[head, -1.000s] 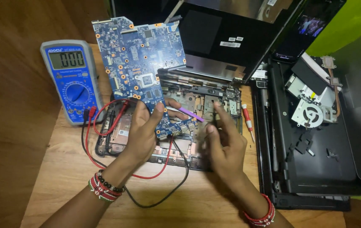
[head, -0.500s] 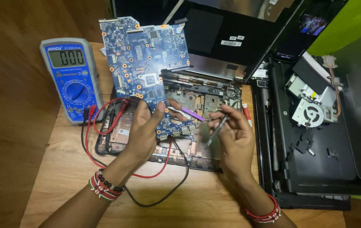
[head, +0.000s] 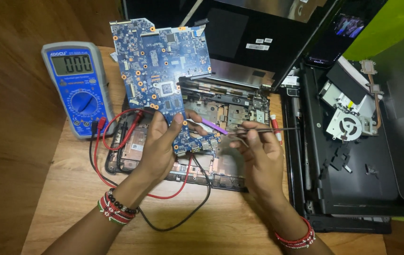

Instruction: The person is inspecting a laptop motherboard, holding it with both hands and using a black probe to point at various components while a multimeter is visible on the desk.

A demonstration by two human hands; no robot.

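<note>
The blue circuit board [head: 161,80] is held up off the wooden table [head: 69,208], tilted, with its long side running from the top left down to the lower right. Its low end sits just above the open black laptop base [head: 225,113] near the middle of the table.

The left hand [head: 159,146] grips the board at its low end. The thumb lies on the front face and the fingers wrap behind, closed tight on it. The rest of the board stands up and away from this hand, toward the far edge of the table.

The right hand [head: 258,153] is just beside the board's low right corner. It is closed around a thin metal tool [head: 263,129], which lies almost flat and points out to the right, away from the board. A small purple strip [head: 213,126] sits between the two hands, near the fingertips; I cannot tell which hand is touching it. So the left hand has the board, and the right hand is the nearer one to its low corner.

Further out, a blue meter [head: 76,87] stands by the left edge of the table. Its red and black wires [head: 117,141] loop under the left hand. On the right side lies a black laptop cover [head: 353,179] with a round fan [head: 350,125] on it.
</note>
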